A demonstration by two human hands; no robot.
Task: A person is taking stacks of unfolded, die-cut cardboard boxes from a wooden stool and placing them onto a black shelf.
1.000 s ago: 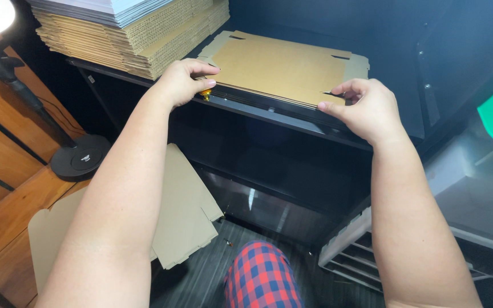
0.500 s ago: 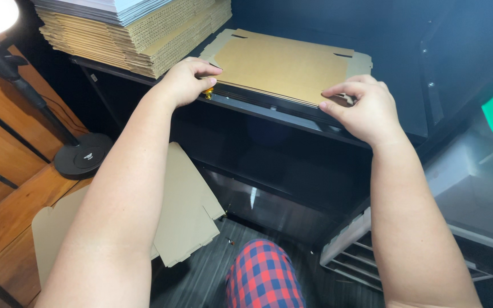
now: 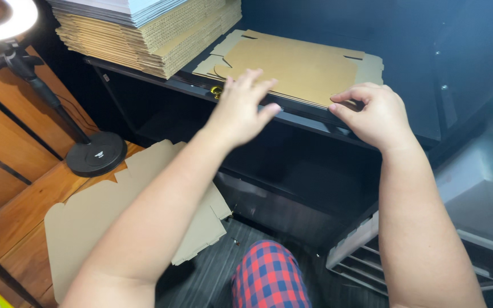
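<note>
Left hand (image 3: pixel 241 111) now off the flat cardboard (image 3: pixel 298 68)

— What lies on the black shelf (image 3: pixel 315 122)?
— A flat cardboard blank (image 3: pixel 298 68), beside a tall stack of cardboard sheets (image 3: pixel 161 34).
— And the hands?
— The right hand (image 3: pixel 375 117) pinches the blank's near edge; the left hand (image 3: pixel 241 108) hovers open over its left part.

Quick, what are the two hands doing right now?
Left hand: open, fingers spread, holding nothing, above the near edge of the flat cardboard.
Right hand: fingers curled, pinching the cardboard's near edge.
</note>
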